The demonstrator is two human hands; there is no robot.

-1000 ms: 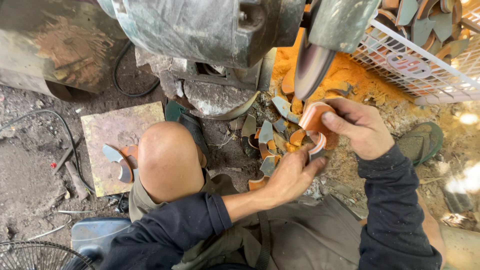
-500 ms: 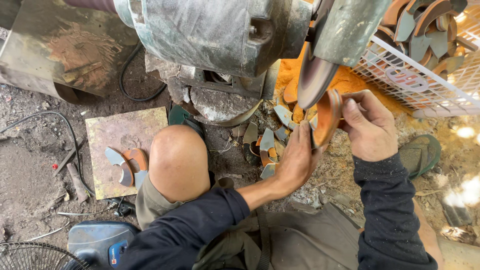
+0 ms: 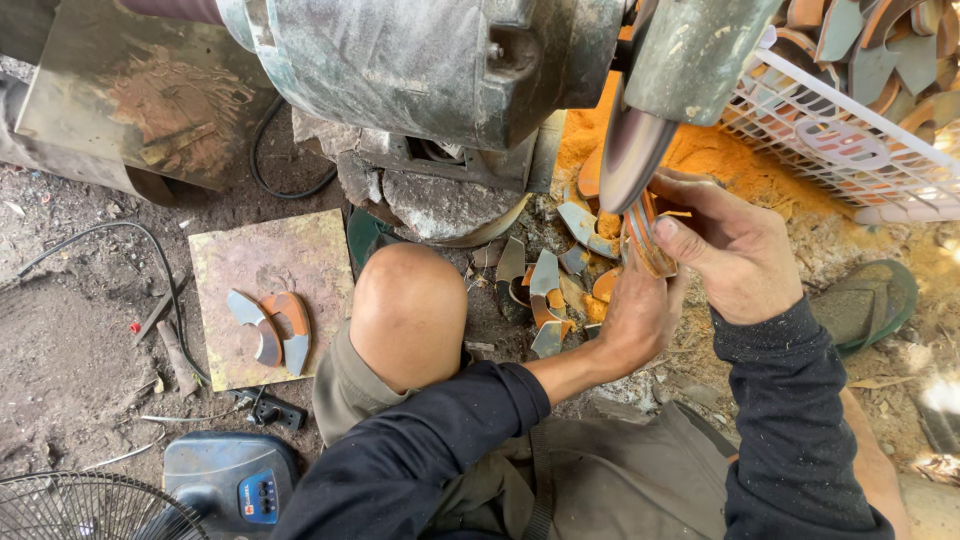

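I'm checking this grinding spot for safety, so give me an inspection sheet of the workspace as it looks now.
Surface: bare dirt floor, orange dust under the wheel.
Job's things: curved orange piece held against the grinding wheel; two similar pieces on the square tile.
Clutter: cut shards by the knee; white basket of pieces.
Grippers: left hand and right hand both grip the piece.
Cables: black cable across the dirt.
Surroundings: motor housing, fan, sandal.

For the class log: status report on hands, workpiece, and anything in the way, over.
Both hands, left hand and right hand, grip curved orange piece against grinding wheel. Cut pieces piled below; nothing blocking.
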